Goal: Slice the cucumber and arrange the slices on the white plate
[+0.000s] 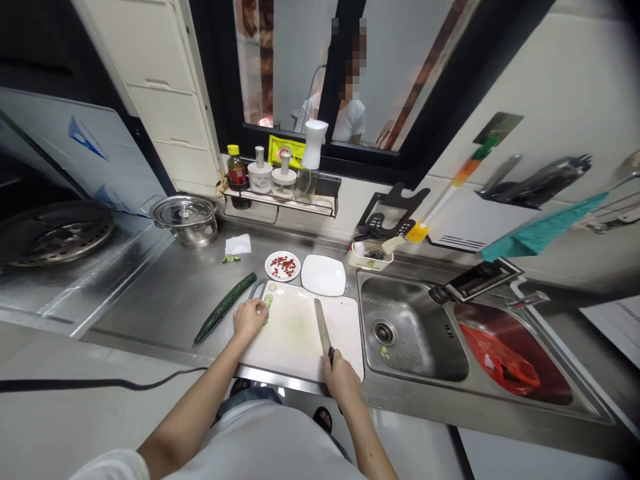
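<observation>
My right hand (343, 381) grips the black handle of a kitchen knife (322, 325), its blade lying over the right part of the white cutting board (295, 357) and pointing away from me. At the board's left edge, my left hand (250, 319) has its fingers curled and pinched at a short row of cucumber slices (269, 301); the fingertips partly hide them. One loose slice lies just beyond the row. A long dark green cucumber (225, 309) rests on the steel counter to the left of the board. A faint green wet patch shows mid-board.
Behind the board stand a plate of small red pieces (276, 272) and a white square plate (323, 275). The steel sink (415, 333) adjoins the right; a red plastic bag (500, 367) lies in its second basin. A lidded pot (193, 223) stands back left. A person (350, 120) shows in the window.
</observation>
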Action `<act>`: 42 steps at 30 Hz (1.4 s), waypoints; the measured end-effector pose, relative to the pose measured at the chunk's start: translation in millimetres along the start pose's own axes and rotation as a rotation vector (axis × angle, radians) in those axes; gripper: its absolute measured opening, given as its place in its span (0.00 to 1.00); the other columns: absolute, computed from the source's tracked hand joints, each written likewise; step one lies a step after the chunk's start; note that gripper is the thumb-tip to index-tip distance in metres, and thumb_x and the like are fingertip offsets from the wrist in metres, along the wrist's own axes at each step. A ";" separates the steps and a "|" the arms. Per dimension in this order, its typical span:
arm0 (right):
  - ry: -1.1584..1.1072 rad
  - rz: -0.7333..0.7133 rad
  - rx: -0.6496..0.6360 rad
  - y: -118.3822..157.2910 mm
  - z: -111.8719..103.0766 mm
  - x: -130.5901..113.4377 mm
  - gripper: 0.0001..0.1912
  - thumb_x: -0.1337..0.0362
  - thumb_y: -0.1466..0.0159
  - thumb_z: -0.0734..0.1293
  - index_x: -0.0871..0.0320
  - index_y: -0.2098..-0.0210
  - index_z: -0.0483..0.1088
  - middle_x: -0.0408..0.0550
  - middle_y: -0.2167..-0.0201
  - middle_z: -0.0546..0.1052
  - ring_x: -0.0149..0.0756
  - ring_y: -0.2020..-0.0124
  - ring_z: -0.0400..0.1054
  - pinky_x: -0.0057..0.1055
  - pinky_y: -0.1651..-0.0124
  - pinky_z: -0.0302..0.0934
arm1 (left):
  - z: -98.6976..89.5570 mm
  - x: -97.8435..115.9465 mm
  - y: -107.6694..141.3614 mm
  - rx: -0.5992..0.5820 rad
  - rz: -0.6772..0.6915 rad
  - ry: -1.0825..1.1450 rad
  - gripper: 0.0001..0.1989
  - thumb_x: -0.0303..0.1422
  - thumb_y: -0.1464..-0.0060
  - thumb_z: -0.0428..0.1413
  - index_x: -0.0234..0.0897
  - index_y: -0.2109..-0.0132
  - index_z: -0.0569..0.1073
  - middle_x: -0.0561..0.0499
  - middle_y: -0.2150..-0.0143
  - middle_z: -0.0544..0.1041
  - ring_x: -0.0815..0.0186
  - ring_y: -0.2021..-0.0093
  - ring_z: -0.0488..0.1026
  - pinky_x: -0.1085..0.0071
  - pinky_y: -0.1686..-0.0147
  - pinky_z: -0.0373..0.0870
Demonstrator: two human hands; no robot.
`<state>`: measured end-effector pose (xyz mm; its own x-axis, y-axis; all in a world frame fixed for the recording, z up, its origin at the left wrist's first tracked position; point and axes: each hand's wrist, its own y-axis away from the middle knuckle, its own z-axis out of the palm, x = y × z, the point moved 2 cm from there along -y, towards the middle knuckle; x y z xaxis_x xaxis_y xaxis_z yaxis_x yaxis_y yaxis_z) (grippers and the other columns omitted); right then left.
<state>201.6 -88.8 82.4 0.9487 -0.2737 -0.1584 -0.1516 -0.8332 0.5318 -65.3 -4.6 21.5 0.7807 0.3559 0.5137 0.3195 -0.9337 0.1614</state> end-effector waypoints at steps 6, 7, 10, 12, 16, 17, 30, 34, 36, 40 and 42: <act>0.003 -0.002 0.010 0.6 -0.2 0.0 0.18 0.56 0.30 0.51 0.58 0.52 0.65 0.55 0.57 0.78 0.41 0.56 0.72 0.31 0.61 0.60 | -3.7 22.4 -34.2 0.051 0.014 -0.103 0.16 0.38 0.45 0.53 0.45 0.51 0.75 0.47 0.52 0.77 0.56 0.50 0.70 0.64 0.53 0.62; 0.002 -0.007 0.011 0.5 0.3 0.0 0.18 0.56 0.30 0.51 0.58 0.52 0.65 0.55 0.57 0.78 0.41 0.56 0.72 0.31 0.61 0.60 | -3.7 25.4 -39.3 0.040 0.019 -0.132 0.17 0.37 0.45 0.53 0.45 0.49 0.75 0.46 0.51 0.76 0.55 0.49 0.69 0.63 0.52 0.62; 0.003 -0.014 0.021 0.0 2.1 0.3 0.18 0.56 0.30 0.51 0.58 0.52 0.66 0.56 0.57 0.78 0.41 0.55 0.72 0.32 0.60 0.60 | -2.6 32.2 -51.3 0.004 0.041 -0.218 0.18 0.36 0.45 0.52 0.44 0.47 0.74 0.42 0.49 0.74 0.52 0.48 0.68 0.59 0.51 0.62; 0.005 -0.012 0.029 0.0 2.9 0.4 0.18 0.56 0.30 0.51 0.58 0.52 0.66 0.56 0.58 0.78 0.41 0.55 0.72 0.32 0.60 0.60 | -0.9 35.2 -56.6 -0.014 0.065 -0.265 0.18 0.36 0.44 0.51 0.42 0.48 0.75 0.41 0.50 0.74 0.51 0.48 0.68 0.58 0.51 0.62; 0.004 -0.010 0.036 1.1 3.0 -0.1 0.18 0.56 0.30 0.51 0.58 0.52 0.66 0.55 0.58 0.78 0.41 0.56 0.73 0.32 0.60 0.60 | 2.9 37.4 -63.4 -0.025 0.090 -0.296 0.16 0.36 0.43 0.50 0.40 0.52 0.76 0.40 0.51 0.74 0.51 0.49 0.68 0.57 0.52 0.62; 0.004 -0.010 0.037 1.4 2.9 -0.2 0.18 0.57 0.30 0.51 0.58 0.52 0.66 0.55 0.58 0.78 0.41 0.56 0.73 0.32 0.60 0.60 | 3.6 37.4 -64.9 -0.025 0.084 -0.291 0.15 0.36 0.44 0.50 0.40 0.52 0.76 0.40 0.51 0.74 0.51 0.49 0.68 0.57 0.52 0.62; -0.001 -0.013 0.045 1.5 2.2 -0.6 0.18 0.57 0.30 0.51 0.59 0.52 0.66 0.56 0.58 0.78 0.42 0.56 0.73 0.32 0.60 0.60 | 6.3 36.9 -76.0 -0.027 0.019 -0.145 0.09 0.33 0.45 0.52 0.41 0.58 0.75 0.45 0.58 0.79 0.57 0.53 0.73 0.67 0.57 0.63; -0.005 -0.012 0.041 3.0 0.7 -0.9 0.18 0.57 0.30 0.51 0.59 0.53 0.66 0.56 0.58 0.78 0.42 0.56 0.73 0.32 0.60 0.60 | 6.0 39.1 -69.9 -0.036 0.018 -0.011 0.08 0.34 0.47 0.55 0.42 0.60 0.75 0.49 0.60 0.79 0.62 0.58 0.74 0.72 0.63 0.62; -0.010 -0.011 0.034 3.5 0.2 -0.9 0.17 0.58 0.30 0.51 0.59 0.53 0.66 0.56 0.58 0.78 0.42 0.56 0.72 0.32 0.60 0.60 | 7.0 42.4 -64.5 -0.049 0.032 0.060 0.07 0.34 0.48 0.56 0.41 0.61 0.74 0.51 0.61 0.79 0.64 0.61 0.74 0.73 0.66 0.61; -0.014 -0.009 0.024 3.3 0.1 -1.3 0.17 0.57 0.30 0.52 0.58 0.53 0.66 0.56 0.58 0.77 0.41 0.56 0.72 0.31 0.60 0.59 | 11.7 52.6 -49.4 -0.074 0.077 0.153 0.05 0.31 0.49 0.56 0.39 0.62 0.74 0.53 0.66 0.78 0.68 0.65 0.72 0.76 0.67 0.60; -0.010 -0.005 0.020 3.0 0.6 -1.4 0.17 0.57 0.30 0.52 0.58 0.52 0.66 0.56 0.58 0.77 0.41 0.56 0.72 0.31 0.59 0.59 | 15.5 57.6 -39.6 -0.104 0.096 0.183 0.05 0.30 0.49 0.56 0.39 0.63 0.74 0.53 0.67 0.77 0.69 0.66 0.72 0.76 0.67 0.60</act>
<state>199.7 -91.2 83.8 0.9466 -0.2742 -0.1695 -0.1524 -0.8441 0.5142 -24.7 53.5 31.6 0.6913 0.2613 0.6737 0.1842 -0.9653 0.1854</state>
